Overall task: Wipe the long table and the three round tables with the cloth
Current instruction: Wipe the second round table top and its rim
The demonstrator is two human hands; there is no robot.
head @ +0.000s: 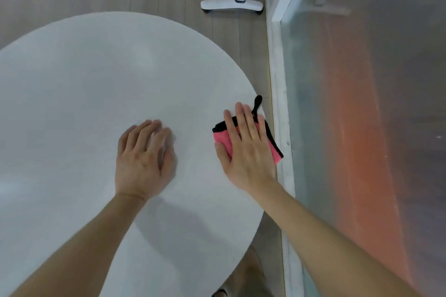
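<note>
You stand over a round bench [84, 91], one of the three in the job, with the pink, black-edged cloth [220, 138] pressed flat at the bench's right rim, on the side nearest the glass partition [362, 103]. Your right hand [246, 149] lies on top of the cloth with fingers straight and spread, pressing rather than gripping. The cloth shows at the thumb side and past the little finger, where one corner appears to overhang the rim, and its black hanging loop [257, 103] pokes out beyond the fingertips. Your left hand [144, 159] rests palm-down near the bench's middle, fingers relaxed, holding nothing, well clear of the cloth. This looks like mid-wipe on this bench: the cloth sits at the rim, as at one end of a stroke, but the white top shows no streaks or damp marks, so which part is done cannot be told. The long bench and the other two round ones are out of view, and whether they are finished cannot be judged. Beyond the bench's far edge a white stand foot [231, 5] rests on the floor.
</note>
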